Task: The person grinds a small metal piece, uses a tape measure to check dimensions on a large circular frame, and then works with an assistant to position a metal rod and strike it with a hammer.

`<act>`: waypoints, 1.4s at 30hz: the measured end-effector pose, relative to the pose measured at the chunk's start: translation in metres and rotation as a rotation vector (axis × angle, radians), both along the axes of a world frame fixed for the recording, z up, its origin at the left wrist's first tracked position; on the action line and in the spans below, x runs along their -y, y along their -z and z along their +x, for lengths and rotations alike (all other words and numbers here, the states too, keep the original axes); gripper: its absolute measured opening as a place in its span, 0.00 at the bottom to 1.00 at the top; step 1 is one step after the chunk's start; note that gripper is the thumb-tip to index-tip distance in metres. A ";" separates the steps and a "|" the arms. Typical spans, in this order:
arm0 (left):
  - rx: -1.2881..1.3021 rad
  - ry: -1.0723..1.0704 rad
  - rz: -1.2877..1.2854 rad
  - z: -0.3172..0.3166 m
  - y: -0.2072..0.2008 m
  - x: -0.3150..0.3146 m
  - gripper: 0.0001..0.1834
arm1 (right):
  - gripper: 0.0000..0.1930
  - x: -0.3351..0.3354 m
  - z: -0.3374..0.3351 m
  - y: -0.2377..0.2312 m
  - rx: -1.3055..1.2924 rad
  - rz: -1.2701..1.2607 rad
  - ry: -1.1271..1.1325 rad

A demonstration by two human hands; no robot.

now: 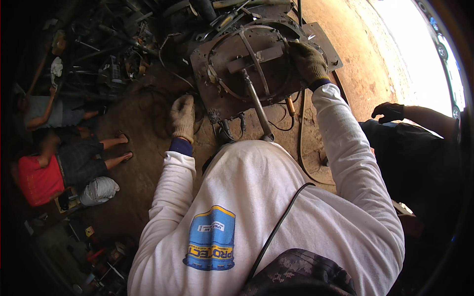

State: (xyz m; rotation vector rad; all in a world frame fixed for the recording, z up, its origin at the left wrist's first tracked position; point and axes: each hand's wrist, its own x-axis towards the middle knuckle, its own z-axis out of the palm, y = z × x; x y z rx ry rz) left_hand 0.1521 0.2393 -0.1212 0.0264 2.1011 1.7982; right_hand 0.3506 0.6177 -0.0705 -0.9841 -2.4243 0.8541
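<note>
My right hand [309, 62], in a tan work glove, is closed at the right rim of a round metal frame [246, 43]; its fingertips are partly hidden. A curved strap crosses this frame, which lies on a dark, rusty steel plate [203, 59]. Across the middle rests a short flat metal bar [256, 59]. From there a steel pipe [256, 106] slants down toward my body. My left hand [182, 117], gloved the same way, hangs left of the plate, apart from it. Its fingers look curled together, and nothing shows in them.
Hand tools [227, 20] lie beyond the frame. A cable [302, 148] loops over the ground. At right stands a person with a dark-gloved hand [388, 112]. Two people sit at left, one in a red shirt [39, 180], near a whitish sack [100, 191]. Scrap metal [113, 71] crowds the far left.
</note>
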 end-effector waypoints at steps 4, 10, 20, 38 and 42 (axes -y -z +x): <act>-0.197 0.051 -0.176 0.001 -0.009 -0.006 0.21 | 0.20 0.000 0.003 0.005 -0.048 -0.040 -0.009; -0.602 0.140 -0.305 0.019 -0.030 -0.030 0.24 | 0.20 -0.002 -0.001 0.006 0.017 -0.027 0.000; -0.742 0.352 -0.629 0.055 -0.043 -0.061 0.33 | 0.20 -0.012 -0.003 0.023 -0.043 0.014 -0.052; -0.740 0.547 -0.477 0.060 -0.049 -0.033 0.31 | 0.17 -0.001 0.001 0.000 0.043 0.015 -0.022; -0.739 0.534 -0.492 0.064 -0.049 -0.034 0.33 | 0.18 -0.005 0.001 0.006 0.025 0.048 -0.039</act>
